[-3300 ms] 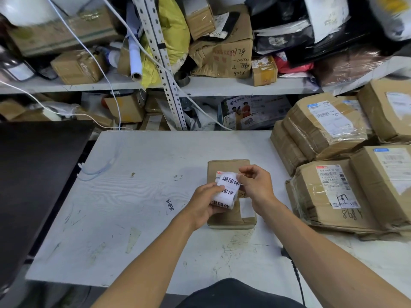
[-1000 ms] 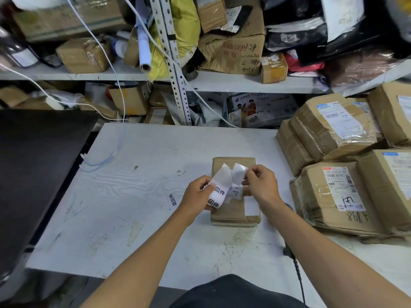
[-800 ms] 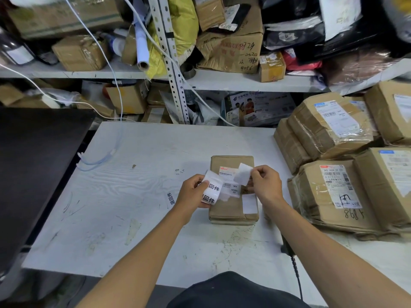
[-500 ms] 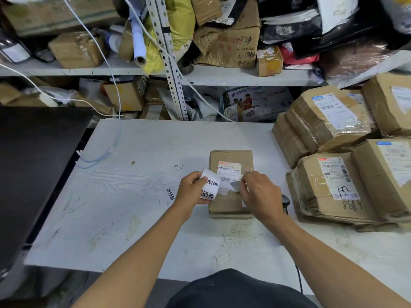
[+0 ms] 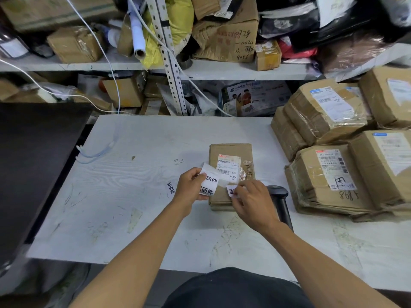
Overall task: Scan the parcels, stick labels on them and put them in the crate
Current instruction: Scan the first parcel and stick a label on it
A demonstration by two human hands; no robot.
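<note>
A small flat brown parcel [image 5: 229, 152] lies on the white table [image 5: 138, 196], a printed shipping label on its top. My left hand [image 5: 191, 185] grips a strip of white labels [image 5: 209, 182] with black characters, at the parcel's left edge. My right hand [image 5: 253, 201] pinches one peeled white label [image 5: 231, 192] and holds it down on the parcel's near end. A black handheld scanner [image 5: 281, 203] lies on the table just right of my right hand. No crate is in view.
Several larger taped brown parcels [image 5: 329, 174] are stacked along the table's right side. A dark surface [image 5: 33, 163] borders the table on the left. Cluttered shelves [image 5: 222, 72] with boxes, bags and white cables stand behind. One stray label [image 5: 170, 188] sticks to the table.
My right hand peeled one label off the strip, then moved it down from above the parcel onto the parcel's near end. My left hand kept the strip at the parcel's left edge.
</note>
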